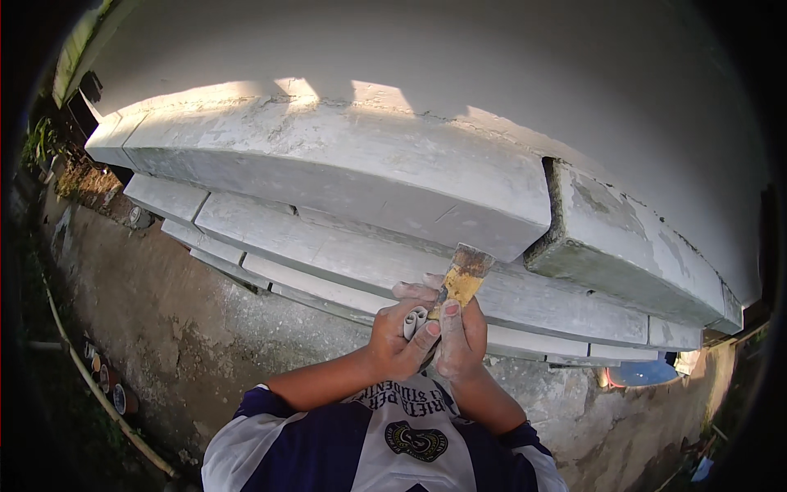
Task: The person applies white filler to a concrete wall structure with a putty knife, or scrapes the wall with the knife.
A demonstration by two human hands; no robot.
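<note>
Both hands are close together at the centre, over the pale stepped blocks. In my right hand [464, 340] is a worn scraper [464, 283], yellow with a rust-brown end, pointing up and away. The right thumb presses on its face. My left hand [395, 338], dusty and closed, holds a rolled grey-white sheet [416, 320], its coiled end showing beside the thumb. The left fingertips reach behind the scraper; whether they touch it I cannot tell. The lower end of the scraper is hidden in the hands.
Long grey-white concrete ledges [344, 172] step down toward me, with a dark gap before the right-hand block [607, 221]. A pale wall [492, 66] rises behind. Pots [123, 399] and a bent pole [90, 381] lie at left; a blue basin [643, 373] stands at right.
</note>
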